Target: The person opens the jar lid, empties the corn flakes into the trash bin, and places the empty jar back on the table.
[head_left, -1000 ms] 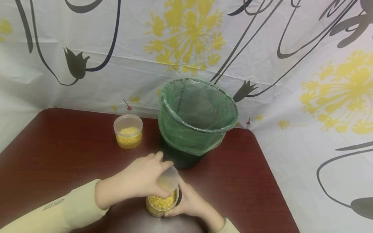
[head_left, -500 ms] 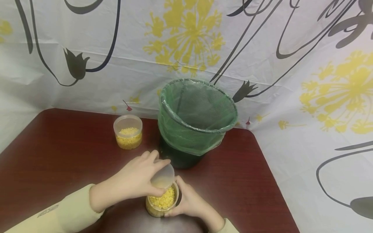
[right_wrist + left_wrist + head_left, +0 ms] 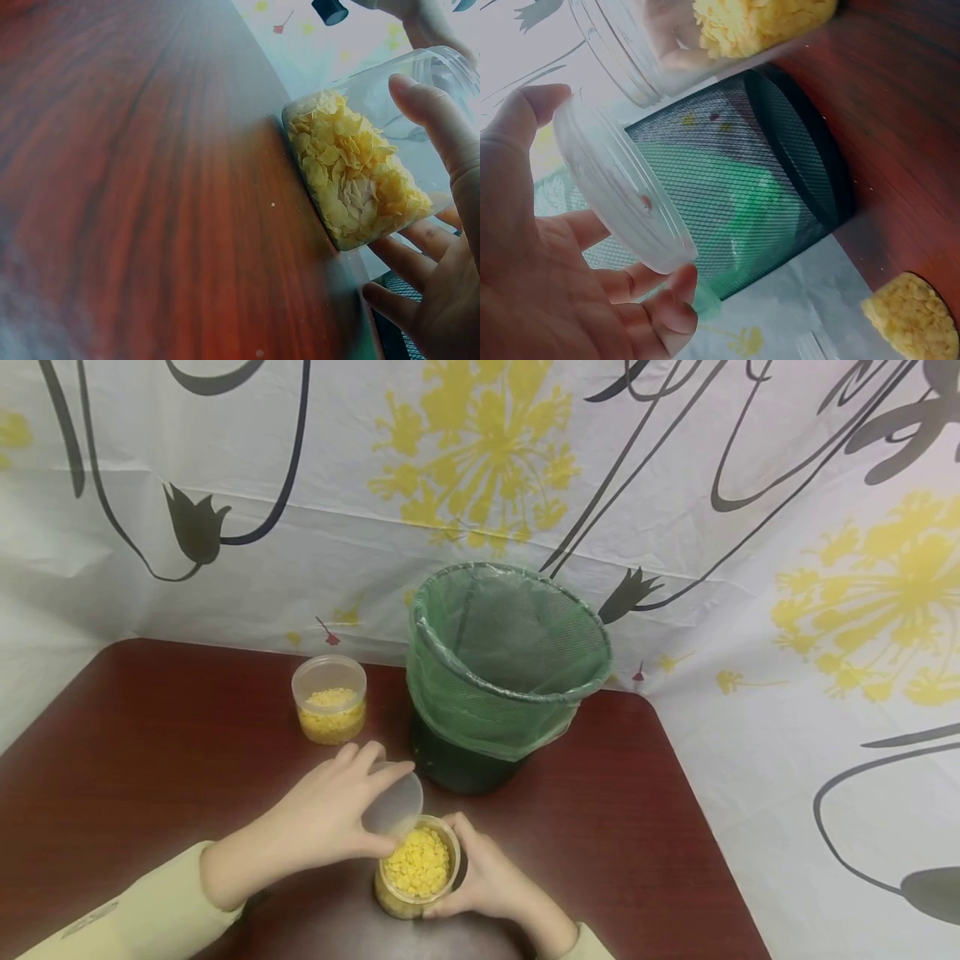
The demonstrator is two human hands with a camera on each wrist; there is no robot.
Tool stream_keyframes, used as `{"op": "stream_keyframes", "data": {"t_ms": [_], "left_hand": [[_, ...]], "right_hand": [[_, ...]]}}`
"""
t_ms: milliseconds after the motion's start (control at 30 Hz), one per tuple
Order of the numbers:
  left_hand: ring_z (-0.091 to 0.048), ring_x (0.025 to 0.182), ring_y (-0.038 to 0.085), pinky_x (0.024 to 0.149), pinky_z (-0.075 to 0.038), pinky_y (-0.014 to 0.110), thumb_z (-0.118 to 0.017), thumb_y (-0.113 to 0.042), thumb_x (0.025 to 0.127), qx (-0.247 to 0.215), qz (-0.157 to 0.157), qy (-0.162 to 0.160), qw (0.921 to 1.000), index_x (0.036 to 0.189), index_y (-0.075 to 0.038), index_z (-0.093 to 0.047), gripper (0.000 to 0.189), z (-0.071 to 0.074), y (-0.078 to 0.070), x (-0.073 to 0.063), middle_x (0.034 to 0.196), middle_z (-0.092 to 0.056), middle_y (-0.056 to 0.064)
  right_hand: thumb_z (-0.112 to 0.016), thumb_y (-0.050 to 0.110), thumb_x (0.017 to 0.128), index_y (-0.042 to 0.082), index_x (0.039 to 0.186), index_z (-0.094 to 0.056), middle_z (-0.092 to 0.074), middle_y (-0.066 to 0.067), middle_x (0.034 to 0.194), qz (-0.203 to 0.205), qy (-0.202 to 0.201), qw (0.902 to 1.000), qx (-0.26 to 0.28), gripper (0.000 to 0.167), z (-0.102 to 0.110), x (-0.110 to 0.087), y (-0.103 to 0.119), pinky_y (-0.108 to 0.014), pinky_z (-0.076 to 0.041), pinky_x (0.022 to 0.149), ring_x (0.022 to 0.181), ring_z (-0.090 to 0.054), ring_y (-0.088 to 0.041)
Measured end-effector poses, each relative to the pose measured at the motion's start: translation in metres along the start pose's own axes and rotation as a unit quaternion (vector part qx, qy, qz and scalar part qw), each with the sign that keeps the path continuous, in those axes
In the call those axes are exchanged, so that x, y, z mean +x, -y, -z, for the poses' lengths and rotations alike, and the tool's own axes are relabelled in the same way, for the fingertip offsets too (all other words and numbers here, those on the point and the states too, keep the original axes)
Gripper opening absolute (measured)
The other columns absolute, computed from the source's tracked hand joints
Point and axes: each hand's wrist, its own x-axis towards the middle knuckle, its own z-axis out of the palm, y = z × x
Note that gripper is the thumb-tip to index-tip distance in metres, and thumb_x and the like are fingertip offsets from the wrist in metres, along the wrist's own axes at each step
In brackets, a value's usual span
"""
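My left hand (image 3: pixel 315 818) holds a round translucent lid (image 3: pixel 399 802) by its edge, thumb on one side and fingers on the other. In the left wrist view the lid (image 3: pixel 619 187) is tilted and apart from the jar. My right hand (image 3: pixel 487 878) grips the side of a clear plastic jar (image 3: pixel 401 906) standing upright on the table. Yellow flakes (image 3: pixel 420 862) show through its uncovered mouth. The right wrist view shows the flakes (image 3: pixel 352 169) filling the jar's lower part, with thumb and fingers around the wall.
A second clear jar (image 3: pixel 311 681), partly filled with yellow flakes, stands at the back left. Behind my hands is a dark mesh bin (image 3: pixel 457 768) with a green liner (image 3: pixel 480 727). The reddish-brown table (image 3: pixel 180 718) meets a patterned sheet (image 3: pixel 315 518) at the back.
My left hand has moved left with the lid, away from above the jar, so more of the flakes show. The right hand and its jar have stayed put.
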Motion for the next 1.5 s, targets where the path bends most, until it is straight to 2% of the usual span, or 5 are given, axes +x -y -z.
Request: {"op": "stream_keyframes", "data": {"t_ms": [267, 500, 767, 1100, 1500], "left_hand": [[-0.049, 0.094, 0.025, 0.06, -0.047, 0.033, -0.077, -0.052, 0.064, -0.009, 0.031, 0.01, 0.9994, 0.13, -0.013, -0.06, 0.079, 0.004, 0.009, -0.006, 0.109, -0.05, 0.008], [-0.051, 0.102, 0.031, 0.06, -0.05, 0.039, -0.077, -0.046, 0.063, 0.001, 0.059, 0.016, 0.9982, 0.13, -0.012, -0.06, 0.077, 0.009, 0.02, -0.011, 0.117, -0.051, 0.013], [-0.051, 0.096, 0.034, 0.058, -0.049, 0.04, -0.079, -0.039, 0.058, 0.009, 0.066, 0.026, 0.9974, 0.126, -0.008, -0.062, 0.077, 0.009, 0.03, -0.019, 0.115, -0.052, 0.016], [-0.049, 0.086, 0.03, 0.052, -0.045, 0.034, -0.08, -0.034, 0.052, 0.002, 0.07, 0.052, 0.9962, 0.122, -0.008, -0.064, 0.076, -0.009, 0.042, -0.029, 0.104, -0.051, 0.013], [-0.049, 0.082, 0.03, 0.055, -0.045, 0.036, -0.081, -0.033, 0.049, -0.003, 0.096, 0.081, 0.9921, 0.119, -0.008, -0.065, 0.076, -0.027, 0.05, -0.038, 0.104, -0.051, 0.016]], "right_hand": [[-0.094, 0.03, 0.056, 0.023, 0.122, -0.044, -0.059, 0.009, 0.118, 0.005, -0.004, 1.0, 0.005, 0.083, -0.001, -0.001, -0.001, -0.033, -0.044, 0.094, 0.109, -0.056, -0.01], [-0.094, 0.031, 0.056, 0.021, 0.123, -0.044, -0.06, 0.008, 0.117, 0.02, -0.007, 0.9997, -0.015, 0.084, 0.0, 0.0, -0.001, -0.033, -0.046, 0.092, 0.107, -0.057, -0.009], [-0.094, 0.031, 0.056, 0.022, 0.122, -0.044, -0.06, 0.009, 0.117, 0.009, -0.005, 0.9999, -0.01, 0.084, 0.0, 0.0, 0.0, -0.034, -0.045, 0.092, 0.107, -0.056, -0.009], [-0.094, 0.031, 0.056, 0.022, 0.121, -0.045, -0.059, 0.009, 0.116, -0.004, -0.006, 1.0, -0.005, 0.082, 0.0, -0.001, 0.001, -0.034, -0.044, 0.094, 0.107, -0.056, -0.01], [-0.094, 0.03, 0.055, 0.022, 0.122, -0.044, -0.058, 0.008, 0.117, 0.004, -0.008, 0.9999, -0.007, 0.084, -0.001, -0.001, 0.001, -0.033, -0.044, 0.094, 0.107, -0.056, -0.01]]}}
